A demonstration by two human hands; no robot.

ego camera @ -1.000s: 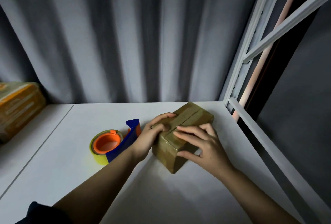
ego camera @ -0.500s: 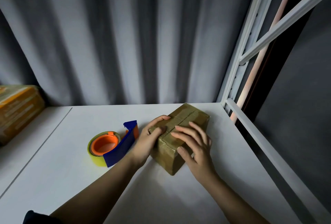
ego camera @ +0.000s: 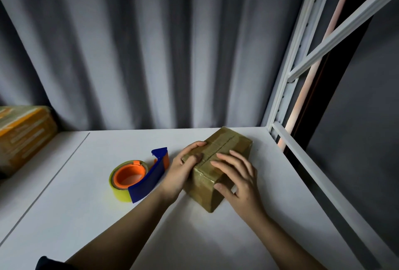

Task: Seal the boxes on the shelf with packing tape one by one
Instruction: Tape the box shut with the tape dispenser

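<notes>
two hands work a small cardboard box (ego camera: pixel 218 168) on the white shelf (ego camera: pixel 86 205): left hand (ego camera: pixel 183 170) grips its edge, right hand (ego camera: pixel 237 174) lies flat on top. firm strokes along the seam should bond the tape; tape dispenser (ego camera: pixel 138 178) rests nearby.

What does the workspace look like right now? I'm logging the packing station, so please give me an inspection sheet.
Surface: white shelf board, a seam line running along its left part.
Job's things: small brown box lying flat, top flaps closed; tape dispenser left of it, untouched.
Clutter: yellow-orange parcel at the far left.
Grippers: left hand grips the box's near left edge; right hand rests flat on its top and right side.
Cables: nothing seen.
Surroundings: grey curtain behind; white rack frame on the right.
</notes>
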